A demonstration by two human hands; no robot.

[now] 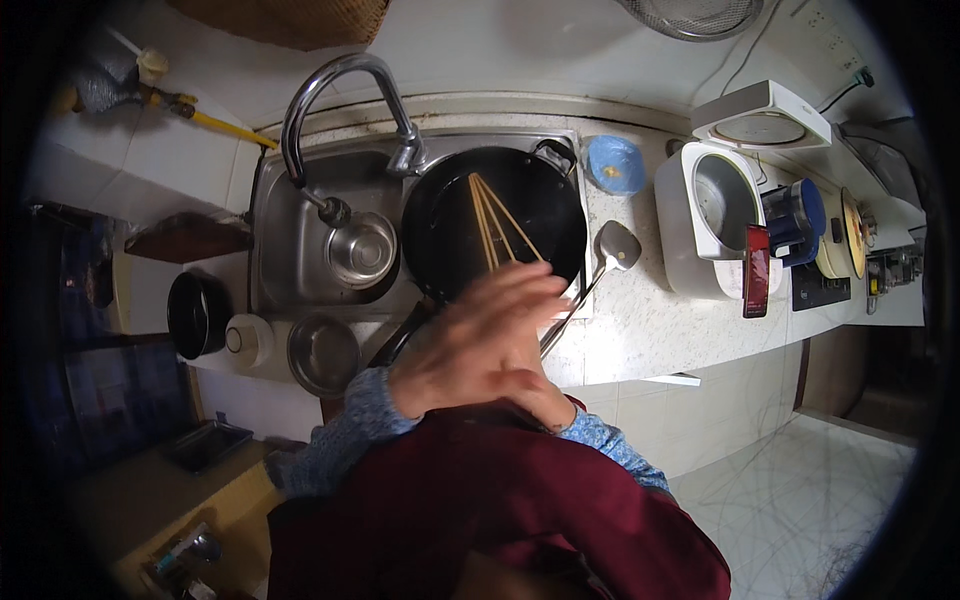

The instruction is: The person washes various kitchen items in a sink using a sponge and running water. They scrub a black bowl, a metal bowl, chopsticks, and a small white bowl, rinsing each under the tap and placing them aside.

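My left hand (465, 345), blurred by motion, lies across my right hand (541, 394), with its fingers stretched over the near rim of a black wok (450, 195). Much of the right hand is covered, and its thumb side shows below. Several wooden chopsticks (480, 210) fan out inside the wok, their far tips close together. Their near ends disappear behind the left fingers, so whether either hand grips them cannot be told. The wok sits over the right part of a stainless steel sink (281, 277). A metal spatula (621, 246) lies on the counter right of the hands.
A chrome faucet (352, 64) arches over a metal bowl (364, 251) in the left basin. Left of me stand a black pot (193, 315) and a steel bowl (324, 356). To the right are a blue bowl (615, 161), an open white rice cooker (679, 225) and a blue-lidded pitcher (806, 210).
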